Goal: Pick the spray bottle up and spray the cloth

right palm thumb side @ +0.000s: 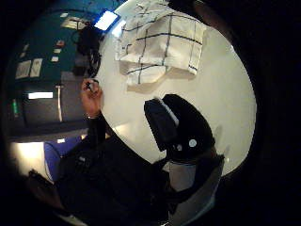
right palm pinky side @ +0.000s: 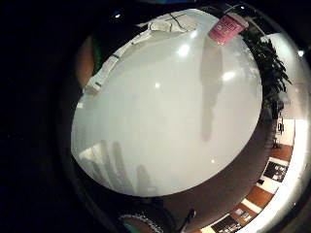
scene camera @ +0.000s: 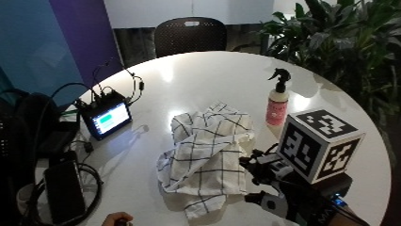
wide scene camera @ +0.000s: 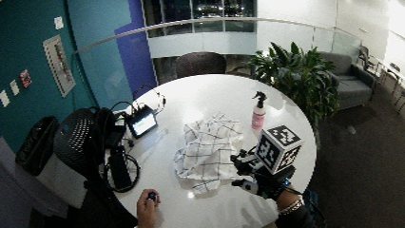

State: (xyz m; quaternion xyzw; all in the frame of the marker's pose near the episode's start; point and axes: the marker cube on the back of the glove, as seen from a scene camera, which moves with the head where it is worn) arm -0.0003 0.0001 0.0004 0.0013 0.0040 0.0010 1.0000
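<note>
- Pink-bodied and black-triggered, the bottle (scene camera: pixel 277 102) stands upright on the white surface (scene camera: pixel 188 75), at about two o'clock from the cloth (scene camera: pixel 206 157) in the outside view, near its far corner but apart from it.
- Our gloved hand (scene camera: pixel 282 188) hovers at the near edge, around five o'clock from the cloth, well short of the bottle and holding nothing.
- We cannot tell from these views whether its fingers are straight or curled; the rig hides them.
- The step in hand, as we judge it, is the reach: nothing is grasped yet and the cloth lies unsprayed.
- We should travel toward twelve o'clock along the cloth's right side, not across it, so we do not drag the folds.
- We should come at the bottle from the side, level with its neck just under the spray head, since the bottle looks tall and narrow and would likely tip if nudged high.
- Wrapping the neck with one finger free for the trigger would save a regrip later.
- The nozzle seems to point toward nine o'clock, roughly over the surface beyond the cloth, so after lifting we would turn it down toward the cloth's middle.
- The monitor (scene camera: pixel 108 117) and cables (scene camera: pixel 75 181) sit at nine o'clock from the cloth; we should keep the spray off them.
</note>
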